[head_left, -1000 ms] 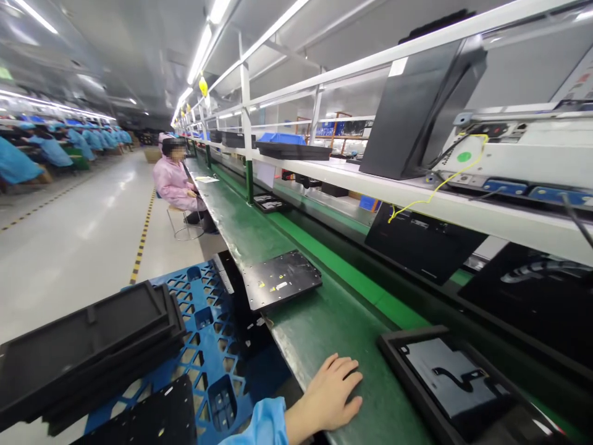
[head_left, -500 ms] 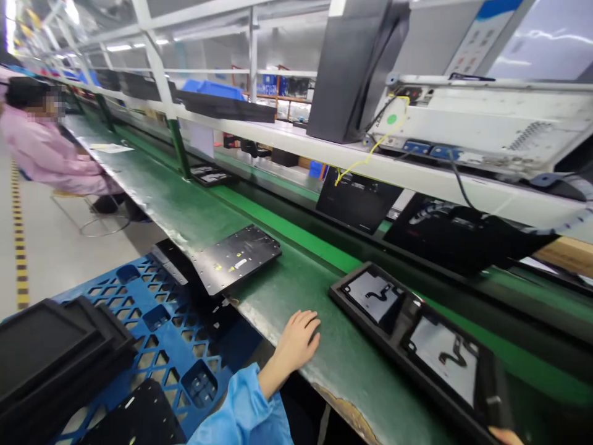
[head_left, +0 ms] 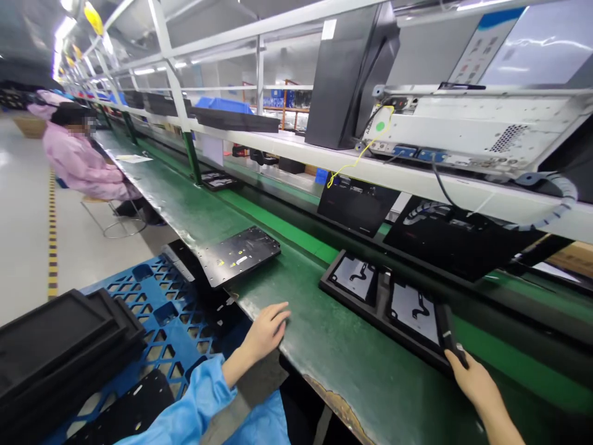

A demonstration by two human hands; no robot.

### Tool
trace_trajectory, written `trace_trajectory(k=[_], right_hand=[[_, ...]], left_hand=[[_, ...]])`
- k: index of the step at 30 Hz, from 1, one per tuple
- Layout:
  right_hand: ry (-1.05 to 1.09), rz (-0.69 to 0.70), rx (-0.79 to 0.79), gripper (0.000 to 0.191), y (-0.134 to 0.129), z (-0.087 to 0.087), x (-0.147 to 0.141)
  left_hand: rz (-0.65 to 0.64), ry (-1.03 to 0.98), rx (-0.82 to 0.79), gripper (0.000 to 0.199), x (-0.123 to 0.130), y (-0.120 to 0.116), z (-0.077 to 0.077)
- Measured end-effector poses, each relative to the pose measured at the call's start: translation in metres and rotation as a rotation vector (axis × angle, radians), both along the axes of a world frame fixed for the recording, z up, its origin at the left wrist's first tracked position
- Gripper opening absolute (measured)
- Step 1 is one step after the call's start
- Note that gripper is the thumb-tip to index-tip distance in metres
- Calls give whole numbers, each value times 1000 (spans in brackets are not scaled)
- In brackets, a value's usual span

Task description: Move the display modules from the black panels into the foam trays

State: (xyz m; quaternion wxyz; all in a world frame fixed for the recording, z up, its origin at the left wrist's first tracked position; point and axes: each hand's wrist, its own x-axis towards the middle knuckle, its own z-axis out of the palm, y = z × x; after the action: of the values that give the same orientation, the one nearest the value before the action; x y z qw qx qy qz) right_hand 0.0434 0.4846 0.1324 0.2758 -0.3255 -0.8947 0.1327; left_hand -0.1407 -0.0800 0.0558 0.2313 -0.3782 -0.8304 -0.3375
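The bench [head_left: 352,364] runs diagonally from the upper left of the frame to the lower right, its near edge worn and chipped at bottom centre. The left hand [head_left: 265,329] is over that edge just below centre, fingers loosely spread and holding nothing. Green bench top stretches between it and the tray [head_left: 383,296], which lies right of centre, its far side next to the bright green strip [head_left: 282,224]. The right hand [head_left: 472,377], at lower right, has its fingers closed on the tray's right end. Left of centre, the plate [head_left: 241,254] juts past the near edge, above the pallet [head_left: 162,334] at lower left. The shelf [head_left: 296,145] passes above and behind the tray. The tray is black and oblong, with thick raised walls and a crossbar between two compartments. Each holds a dark-framed panel, the left one [head_left: 354,276] and the right one [head_left: 414,312], both with a pale grey face and a curved black ribbon on it.
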Motion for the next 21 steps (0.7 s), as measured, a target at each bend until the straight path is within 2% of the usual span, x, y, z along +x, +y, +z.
trace_trajectory(k=[3, 5, 7, 9, 12, 16, 18, 21], right_hand=[[-67, -51, -116, 60, -14, -1, -15], [-119, -84, -115, 79, -32, 1, -13], [-150, -135, -103, 89, -58, 5, -4], [-131, -191, -92, 89, -92, 6, 12], [-18, -173, -131, 85, -150, 0, 43], [237, -37, -304, 65, -220, -20, 81], [302, 6, -377, 56, -244, -29, 97], [314, 15, -414, 49, -263, -35, 121]], left_hand=[[140, 100, -94, 37, -24, -43, 24], [292, 126, -186, 40, -49, -71, 46], [458, 88, -301, 54, -75, -94, 65], [558, 12, -420, 67, -97, -112, 74], [571, -28, -550, 62, -114, -124, 69], [578, 84, -616, 59, -109, -135, 54], [561, 160, -621, 58, -105, -144, 53], [547, 277, -551, 56, -98, -159, 65]])
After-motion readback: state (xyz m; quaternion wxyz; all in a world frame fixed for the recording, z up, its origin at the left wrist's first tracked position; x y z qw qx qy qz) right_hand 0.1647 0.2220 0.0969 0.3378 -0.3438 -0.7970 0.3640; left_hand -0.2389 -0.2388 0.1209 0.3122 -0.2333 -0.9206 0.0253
